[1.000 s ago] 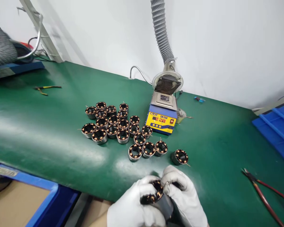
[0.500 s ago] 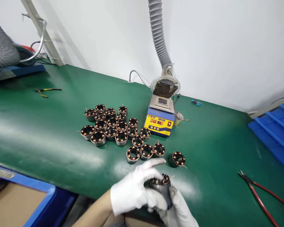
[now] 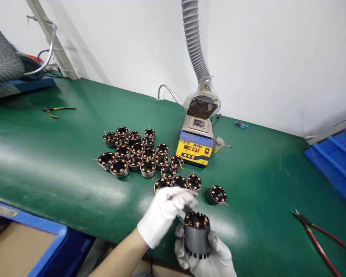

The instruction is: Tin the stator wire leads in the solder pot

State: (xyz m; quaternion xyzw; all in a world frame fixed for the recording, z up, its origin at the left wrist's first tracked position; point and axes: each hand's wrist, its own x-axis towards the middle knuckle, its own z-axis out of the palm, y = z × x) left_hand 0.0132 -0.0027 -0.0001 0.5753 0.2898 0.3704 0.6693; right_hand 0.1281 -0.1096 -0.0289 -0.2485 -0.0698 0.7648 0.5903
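Note:
A motor stator [image 3: 197, 239], a dark grey cylinder with copper windings inside its toothed rim, stands upright in my gloved right hand [image 3: 216, 256]. The fingers and thumb wrap its lower sides from below. Thin wire ends stick out at its upper edge, and one strand runs down its left side. Just above and left of the rim is my gloved left hand [image 3: 167, 211], its fingers stretched to the right and partly blurred. I see nothing held in it. Several similar stators [image 3: 148, 168] stand grouped on the green bench, and a single stator [image 3: 217, 194] sits apart, right of them.
A blue-and-yellow solder pot [image 3: 192, 152] stands behind the stators under a fume extraction hose [image 3: 194, 42]. Red-handled cutters [image 3: 313, 227] lie at right, yellow-handled pliers [image 3: 59, 109] at far left. Blue bins [image 3: 338, 157] stand at right; a blue-rimmed box [image 3: 56, 238] is at lower left.
The held stator has turned from tilted to upright, and my right hand has moved underneath it. My left hand has let go of its side and risen to above the rim's left.

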